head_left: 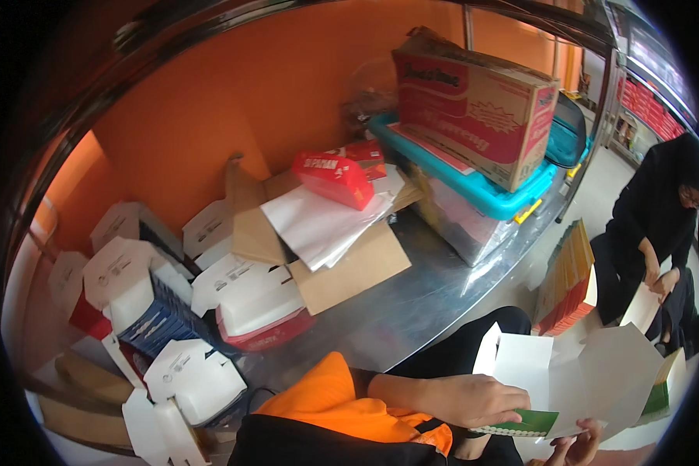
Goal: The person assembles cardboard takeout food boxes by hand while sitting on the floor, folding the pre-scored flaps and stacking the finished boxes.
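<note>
A partly folded paper food box (590,377), white inside with a green printed outer flap, is held open over my lap. My left hand (481,400), reaching from an orange sleeve, is closed on its near left edge, thumb along the green flap. My right hand (579,444) pinches the near edge further right, fingertips against the card; part of this hand is cut off by the lower edge of the picture.
Left, nested white-lidded boxes (167,299) stand on a metal table (365,311). An open brown carton (353,268) carries white sheets and a red box (334,179). Behind, a large carton (474,109) rests on a teal-lidded bin (474,186). Right, a seated person (656,210) handles card beside stacked orange cartons (567,283).
</note>
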Demonstrator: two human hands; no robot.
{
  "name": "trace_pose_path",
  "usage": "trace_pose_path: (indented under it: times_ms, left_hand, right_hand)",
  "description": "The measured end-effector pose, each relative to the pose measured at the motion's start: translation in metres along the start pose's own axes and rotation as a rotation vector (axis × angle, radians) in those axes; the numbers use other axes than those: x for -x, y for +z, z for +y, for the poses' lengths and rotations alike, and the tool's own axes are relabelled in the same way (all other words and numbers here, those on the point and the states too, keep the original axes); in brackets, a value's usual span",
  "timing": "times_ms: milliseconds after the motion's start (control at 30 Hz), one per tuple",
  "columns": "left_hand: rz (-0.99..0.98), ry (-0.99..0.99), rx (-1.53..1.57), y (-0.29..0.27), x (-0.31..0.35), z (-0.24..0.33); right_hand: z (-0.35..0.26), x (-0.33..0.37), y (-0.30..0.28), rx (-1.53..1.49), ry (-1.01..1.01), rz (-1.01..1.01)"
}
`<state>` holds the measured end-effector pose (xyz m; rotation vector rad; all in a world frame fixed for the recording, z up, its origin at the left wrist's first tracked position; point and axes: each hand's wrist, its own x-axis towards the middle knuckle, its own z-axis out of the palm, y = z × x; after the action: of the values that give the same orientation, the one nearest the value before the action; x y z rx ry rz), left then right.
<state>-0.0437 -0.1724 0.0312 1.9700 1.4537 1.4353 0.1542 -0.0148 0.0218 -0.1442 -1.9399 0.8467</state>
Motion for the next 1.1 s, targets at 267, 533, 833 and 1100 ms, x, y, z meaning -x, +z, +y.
trace_pose_path:
  times_ms: [267,533,833,1100]
  left_hand:
    - [0.045,0.000,-0.207,-0.011,0.014,0.021]
    - [0.168,0.057,-0.250,-0.006,0.022,0.026]
    - [0.170,0.000,-0.106,-0.013,0.030,0.023]
    - [0.057,-0.140,-0.060,-0.022,0.026,0.027]
  right_hand:
    - [-0.030,0.001,0.043,-0.007,0.037,-0.031]
    - [-0.046,-0.016,0.047,0.067,-0.022,-0.301]
    - [-0.052,-0.020,0.052,-0.068,0.097,-0.551]
    - [-0.053,-0.017,0.046,0.032,0.205,-0.584]
